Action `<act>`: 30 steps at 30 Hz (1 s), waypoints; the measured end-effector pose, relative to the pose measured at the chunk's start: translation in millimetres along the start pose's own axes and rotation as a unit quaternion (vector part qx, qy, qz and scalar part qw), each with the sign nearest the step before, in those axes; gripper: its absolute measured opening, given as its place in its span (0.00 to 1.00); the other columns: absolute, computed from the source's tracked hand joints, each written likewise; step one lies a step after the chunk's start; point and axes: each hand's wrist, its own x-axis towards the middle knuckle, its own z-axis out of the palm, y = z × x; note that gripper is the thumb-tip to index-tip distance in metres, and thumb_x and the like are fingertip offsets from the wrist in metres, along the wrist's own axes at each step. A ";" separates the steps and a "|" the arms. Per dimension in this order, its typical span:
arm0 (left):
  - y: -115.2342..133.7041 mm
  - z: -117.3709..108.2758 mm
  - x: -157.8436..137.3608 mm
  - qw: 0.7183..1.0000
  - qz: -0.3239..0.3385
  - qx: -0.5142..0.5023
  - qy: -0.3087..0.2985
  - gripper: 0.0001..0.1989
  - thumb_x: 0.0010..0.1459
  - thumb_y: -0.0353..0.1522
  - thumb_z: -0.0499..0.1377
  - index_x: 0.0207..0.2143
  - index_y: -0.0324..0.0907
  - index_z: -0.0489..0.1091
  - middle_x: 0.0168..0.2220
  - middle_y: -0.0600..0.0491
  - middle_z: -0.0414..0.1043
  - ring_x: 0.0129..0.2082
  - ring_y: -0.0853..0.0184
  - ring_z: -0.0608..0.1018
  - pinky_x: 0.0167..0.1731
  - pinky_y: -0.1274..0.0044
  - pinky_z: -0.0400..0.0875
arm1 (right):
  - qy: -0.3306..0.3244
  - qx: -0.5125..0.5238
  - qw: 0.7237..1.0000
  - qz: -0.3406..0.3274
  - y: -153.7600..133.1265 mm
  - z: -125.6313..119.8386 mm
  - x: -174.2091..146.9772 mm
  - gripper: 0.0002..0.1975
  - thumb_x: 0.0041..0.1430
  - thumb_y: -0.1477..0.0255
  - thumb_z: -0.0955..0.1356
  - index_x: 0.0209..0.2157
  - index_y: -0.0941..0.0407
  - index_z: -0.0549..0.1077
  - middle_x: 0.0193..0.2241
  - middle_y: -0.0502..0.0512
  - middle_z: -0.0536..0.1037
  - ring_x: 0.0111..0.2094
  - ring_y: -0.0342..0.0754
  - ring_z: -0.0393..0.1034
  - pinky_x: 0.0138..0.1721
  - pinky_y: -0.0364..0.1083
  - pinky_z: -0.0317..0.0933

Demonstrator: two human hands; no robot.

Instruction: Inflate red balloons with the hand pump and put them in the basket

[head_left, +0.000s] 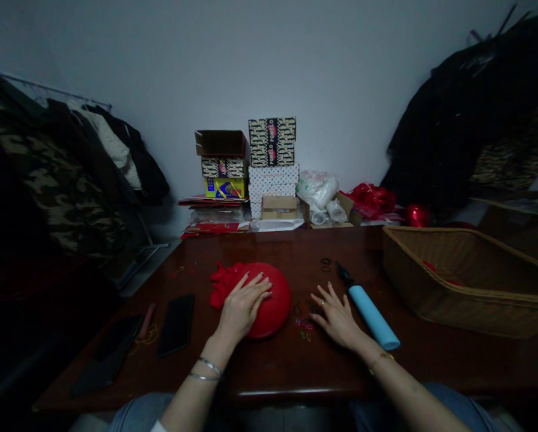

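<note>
My left hand [244,303] rests on top of a round red balloon [273,318], its fingers stretched out flat over the surface. Against the balloon's left side lies a bunched red piece [219,285], perhaps more balloons; I cannot tell whether it is joined on. Fingers spread and holding nothing, my right hand [338,318] is over the tabletop. Just left of its fingertips are several small pink and green bands [304,327]. A light blue hand pump [373,316] with a black nozzle lies to the right of that hand. Black bands [326,264] lie beyond it.
A wicker basket [453,300] with something red inside stands on the table's right. Left lie a phone [176,325], a dark flat case [107,354] and yellowish bands [146,336]. Stacked boxes [272,180] and plastic bags [318,189] are at the back. Clothes [62,174] hang left.
</note>
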 end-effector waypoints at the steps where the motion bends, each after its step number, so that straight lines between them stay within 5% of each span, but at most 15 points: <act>1: 0.0 0.4 -0.2 1.000 0.000 -0.001 0.001 0.14 0.60 0.29 0.53 0.47 0.45 0.70 0.45 0.50 0.75 0.50 0.62 0.72 0.54 0.61 0.63 | 0.002 -0.006 1.000 -0.003 0.6 2.4 0.5 0.25 0.59 0.62 0.61 0.57 0.51 0.61 0.63 0.57 0.52 0.64 0.57 0.28 0.56 0.69 0.31; 17: 3.3 4.2 -0.5 1.000 -0.007 -0.017 -0.001 0.14 0.60 0.29 0.53 0.47 0.45 0.70 0.45 0.50 0.74 0.50 0.62 0.72 0.54 0.61 0.62 | 0.037 -0.053 0.997 -0.032 1.6 23.2 13.9 0.18 0.62 0.68 0.59 0.51 0.50 0.68 0.59 0.54 0.60 0.64 0.55 0.32 0.57 0.66 0.26; 25: 3.9 4.9 -0.4 1.000 -0.008 -0.026 -0.007 0.13 0.60 0.29 0.53 0.47 0.44 0.70 0.45 0.51 0.74 0.51 0.63 0.72 0.55 0.61 0.62 | 0.023 -0.022 0.999 -0.008 4.1 41.5 22.1 0.18 0.62 0.65 0.59 0.52 0.46 0.66 0.58 0.53 0.62 0.63 0.56 0.39 0.56 0.67 0.32; 30: 3.7 5.0 -1.1 1.000 -0.011 -0.026 -0.008 0.14 0.60 0.29 0.53 0.47 0.45 0.70 0.45 0.51 0.74 0.51 0.62 0.72 0.55 0.61 0.61 | 0.031 0.016 0.999 -0.008 3.3 41.9 21.6 0.14 0.60 0.65 0.61 0.45 0.47 0.73 0.55 0.50 0.66 0.62 0.56 0.43 0.57 0.64 0.35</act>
